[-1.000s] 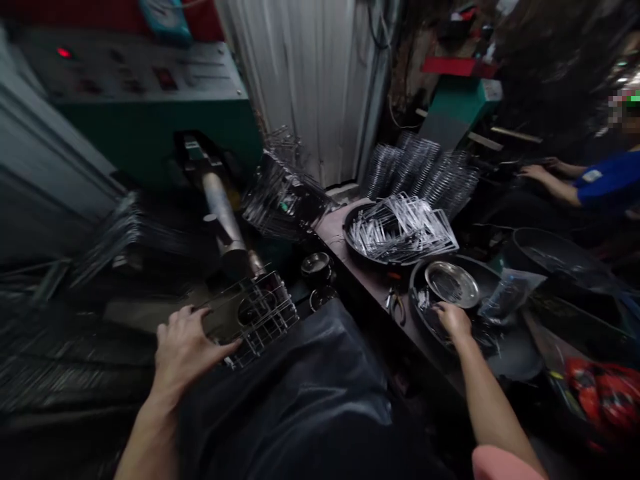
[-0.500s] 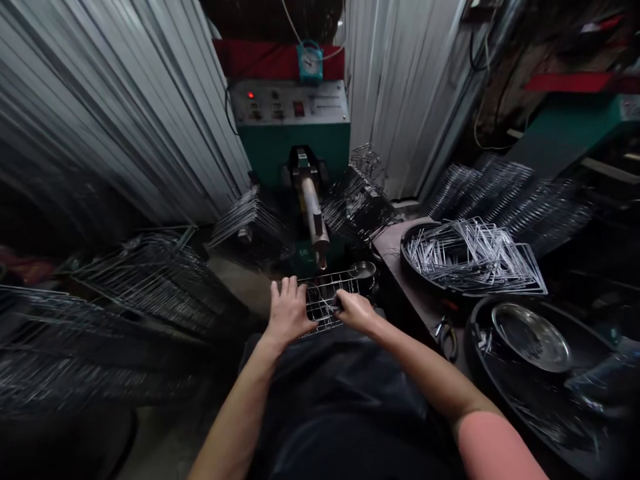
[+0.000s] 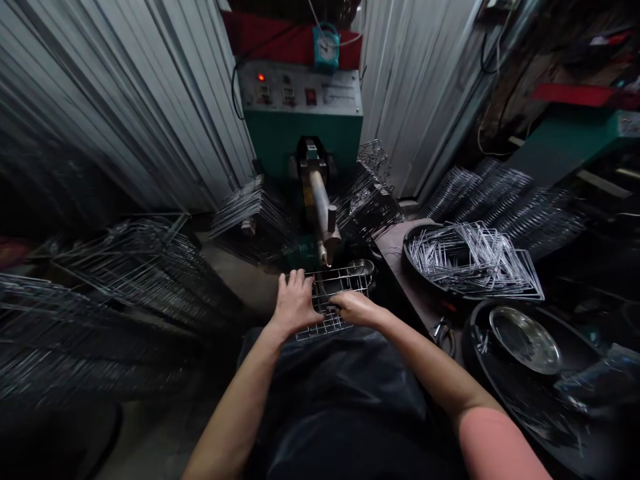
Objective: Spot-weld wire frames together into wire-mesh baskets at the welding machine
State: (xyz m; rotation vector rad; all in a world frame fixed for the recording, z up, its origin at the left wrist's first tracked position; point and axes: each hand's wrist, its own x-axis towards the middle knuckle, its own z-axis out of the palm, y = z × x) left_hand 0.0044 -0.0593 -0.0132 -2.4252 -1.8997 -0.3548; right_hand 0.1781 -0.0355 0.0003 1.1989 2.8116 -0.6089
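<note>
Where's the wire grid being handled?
Head view, just below centre: the wire grid is at the left hand and right hand, by the machine arm.

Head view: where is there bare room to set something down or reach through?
A narrow bench strip looks mostly bare left of the black basin; a floor patch shows between wire stacks further left. Crowded: the wire grid at both hands, and the basin, heaped with wire frames.

One wire grid (image 3: 331,323) at centre, one blue clock (image 3: 327,50), two green machines (image 3: 303,130)
</note>
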